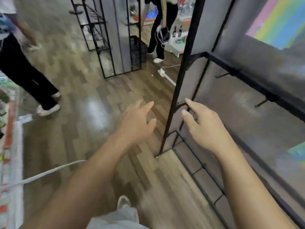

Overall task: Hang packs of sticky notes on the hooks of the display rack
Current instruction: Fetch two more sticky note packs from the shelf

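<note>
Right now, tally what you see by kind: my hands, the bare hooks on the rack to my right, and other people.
Hands: 2, left hand and right hand, both holding nothing
Bare hooks on the display rack: 2, upper hook and lower hook
Other people: 2, person at left, person at back
Total: 6

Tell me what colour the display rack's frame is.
The display rack's frame is black, seen best in the head view.
</note>
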Demonstrator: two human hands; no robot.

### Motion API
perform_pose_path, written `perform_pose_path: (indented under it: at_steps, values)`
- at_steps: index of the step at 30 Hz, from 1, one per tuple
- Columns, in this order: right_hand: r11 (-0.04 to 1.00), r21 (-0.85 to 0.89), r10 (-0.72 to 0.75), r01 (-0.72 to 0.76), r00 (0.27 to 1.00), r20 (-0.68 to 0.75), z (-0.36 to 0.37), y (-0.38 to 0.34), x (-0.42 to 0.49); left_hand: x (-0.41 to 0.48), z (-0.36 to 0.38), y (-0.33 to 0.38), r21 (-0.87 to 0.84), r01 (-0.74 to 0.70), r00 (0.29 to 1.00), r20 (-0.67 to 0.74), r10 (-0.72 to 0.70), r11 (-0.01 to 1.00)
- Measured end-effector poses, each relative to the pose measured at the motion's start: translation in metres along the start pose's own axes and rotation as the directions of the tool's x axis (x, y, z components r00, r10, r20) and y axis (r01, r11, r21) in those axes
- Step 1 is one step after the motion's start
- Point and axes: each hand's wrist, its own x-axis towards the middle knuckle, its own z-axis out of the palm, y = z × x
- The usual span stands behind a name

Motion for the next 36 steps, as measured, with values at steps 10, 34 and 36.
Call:
perform_pose_path:
  at_steps: [10,34,36]
  values:
    - [0.998,0.057,-0.001,-0.008,0.988,0.152,0.1,-0.08,0.152,0.091,-0.057,-0.148,-0.055,0.119,0.992,-0.046,-0.121,0.991]
    - [0.997,0.057,-0.053,0.045,0.985,0.165,0.184,-0.156,0.651,0.495,-0.206,-0.328,-0.162,0.322,0.903,-0.245,-0.354,0.933]
    - [0.997,0.032,-0.079,0.075,0.981,0.174,0.196,-0.169,0.695,0.53,-0.221,-0.352,-0.163,0.334,0.894,-0.258,-0.367,0.928]
